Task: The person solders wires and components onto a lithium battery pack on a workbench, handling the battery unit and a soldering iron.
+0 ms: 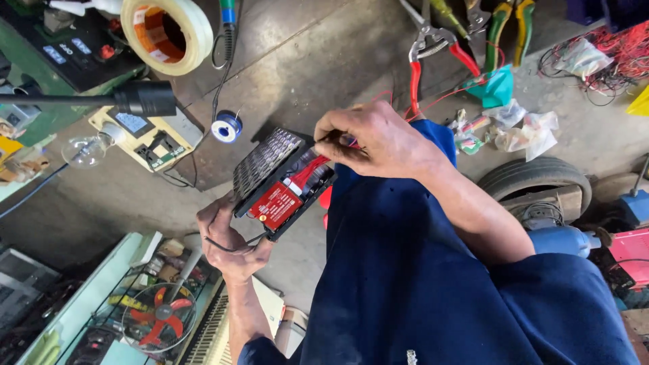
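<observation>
My left hand (230,240) grips the near end of a black battery pack (278,179) that has a metal strip grid on one face and a red circuit board (277,204) on another. A thin black wire runs through the fingers of that hand. My right hand (372,138) pinches red wires (309,169) at the pack's far end, fingers closed on them. A red wire trails from this hand toward the tools. Blue trousers (419,270) lie below the pack.
A tape roll (169,30), a solder spool (226,126), a tester box (145,135) and a glass bulb (84,149) lie on the concrete floor. Red-handled snips (433,51) and pliers lie at the top. A tyre (534,177) and a small fan (159,318) are close by.
</observation>
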